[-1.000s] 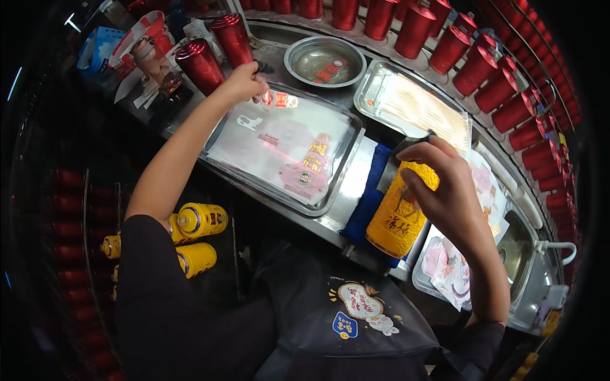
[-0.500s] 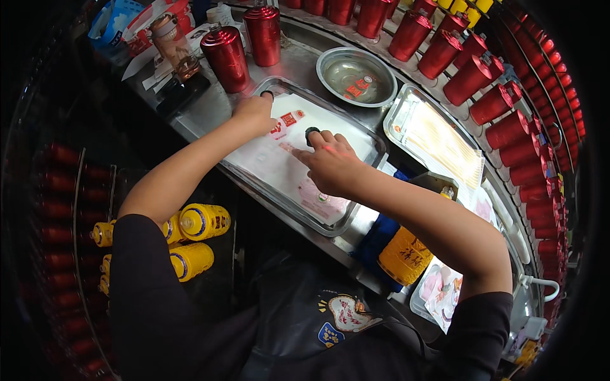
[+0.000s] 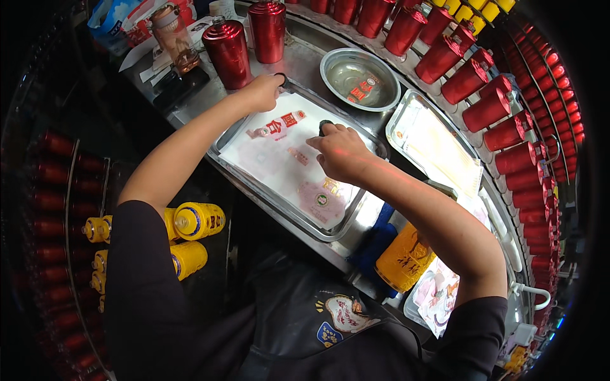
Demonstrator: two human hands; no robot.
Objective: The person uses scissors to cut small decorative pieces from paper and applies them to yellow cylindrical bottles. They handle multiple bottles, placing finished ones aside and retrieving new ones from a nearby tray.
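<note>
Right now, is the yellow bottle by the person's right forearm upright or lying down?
Lying down: the yellow bottle rests on its side on blue cloth, partly hidden under the forearm.

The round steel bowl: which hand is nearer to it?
Right. The right hand lies on the tray's white sheet just below the round steel bowl; the left hand grips the tray's far-left corner.

steel tray (image 3: 223, 147), centre: white sheet (image 3: 279, 166) carrying red-and-white labels (image 3: 284, 120) at its far end, a small pink strip label (image 3: 297, 155) mid-sheet, a pink square label with green round mark (image 3: 322, 198) near edge. round bowl (image 3: 389, 89) holds 1 red-white label (image 3: 363, 89). blue-white packet (image 3: 109, 22) far left. pink-white printed labels (image 3: 437, 295) lower right.
</note>
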